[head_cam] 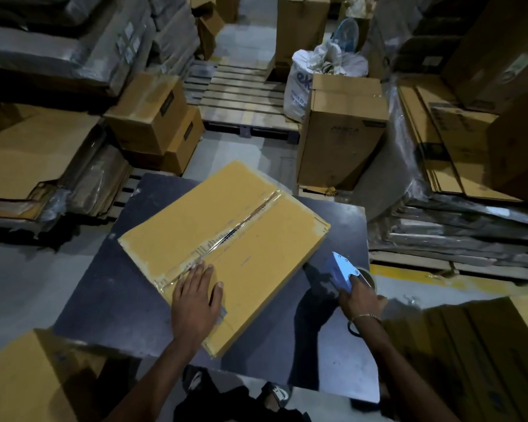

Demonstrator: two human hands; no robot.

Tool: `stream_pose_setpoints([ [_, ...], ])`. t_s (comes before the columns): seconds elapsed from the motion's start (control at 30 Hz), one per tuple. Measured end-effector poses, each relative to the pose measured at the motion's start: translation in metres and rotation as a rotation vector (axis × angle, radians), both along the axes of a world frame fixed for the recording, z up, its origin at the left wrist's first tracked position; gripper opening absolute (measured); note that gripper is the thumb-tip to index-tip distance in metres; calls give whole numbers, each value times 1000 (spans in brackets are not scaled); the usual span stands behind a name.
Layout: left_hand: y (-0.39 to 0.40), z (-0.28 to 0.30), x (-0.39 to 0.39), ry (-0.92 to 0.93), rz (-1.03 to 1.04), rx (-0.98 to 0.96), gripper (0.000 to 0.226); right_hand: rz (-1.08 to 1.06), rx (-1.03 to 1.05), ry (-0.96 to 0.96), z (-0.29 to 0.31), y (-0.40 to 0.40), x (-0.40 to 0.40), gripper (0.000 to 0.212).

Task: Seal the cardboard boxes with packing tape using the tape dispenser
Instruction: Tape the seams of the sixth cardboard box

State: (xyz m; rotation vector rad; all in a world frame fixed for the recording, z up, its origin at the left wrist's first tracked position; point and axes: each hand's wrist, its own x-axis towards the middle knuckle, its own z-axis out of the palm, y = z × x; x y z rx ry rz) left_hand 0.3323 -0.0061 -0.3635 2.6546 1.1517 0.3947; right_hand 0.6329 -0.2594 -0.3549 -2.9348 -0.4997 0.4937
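In the middle of the frame a closed cardboard box [226, 245] lies flat on a dark surface [104, 293], turned at an angle. A strip of clear packing tape [226, 236] runs along its centre seam, from the near left edge up to the far edge.

The left hand [195, 300] rests flat on the box at the lower end of the tape. Its fingers [200, 271] are straight and a little apart, and the fingertips touch the tape.

The right hand [361, 300] is at the lower right of the frame, just beside the box's right corner and not touching it. Its fingers are curled around the handle of a blue tape dispenser [342, 269], which points up and to the left. A thin bangle [367, 316] is on this wrist.

Around the surface stand other cardboard boxes. A wooden pallet [241, 99] lies on the floor at the upper centre, and a white sack [317, 80] stands to the right of it. Stacks of flat cardboard [439, 153] fill the right side.
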Motion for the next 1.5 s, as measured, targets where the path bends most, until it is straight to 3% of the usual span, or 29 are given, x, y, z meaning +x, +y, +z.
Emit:
stream_pose_setpoints([
  [0.1, 0, 5, 7, -49, 49, -127, 59, 85, 107, -101, 39, -3, -10, 15],
  [0.2, 4, 21, 24, -189, 81, -328, 48, 254, 248, -146, 75, 7, -27, 23],
  [0.33, 16, 79, 49, -669, 129, -1254, 56, 542, 406, -193, 103, 43, -63, 24],
  [0.43, 39, 110, 42, -723, 59, -1585, 51, 678, 475, -183, 109, 86, -98, 32],
  [0.6, 88, 116, -9, -644, -113, -1571, 47, 752, 561, -50, 99, 139, -141, 33],
  [0.7, 116, 110, -37, -659, -93, -1580, 64, 816, 546, 34, 106, 169, -163, 34],
  [0.87, 159, 106, -80, -682, -46, -1612, 63, 812, 503, 280, 109, 218, -188, 53],
  [1.0, 182, 107, -106, -660, -33, -1595, 54, 852, 491, 479, 118, 254, -217, 32],
  [1.13, 205, 105, -124, -676, 103, -1729, 43, 776, 464, 648, 128, 277, -237, 33],
  [1.27, 221, 100, -140, -717, 180, -1892, 48, 699, 460, 784, 134, 288, -249, 33],
  [1.4, 229, 95, -153, -638, -2, -1794, 44, 623, 494, 895, 134, 297, -258, 31],
  [1.5, 232, 89, -153, -600, 53, -1733, 28, 564, 511, 995, 129, 300, -265, 37],
])
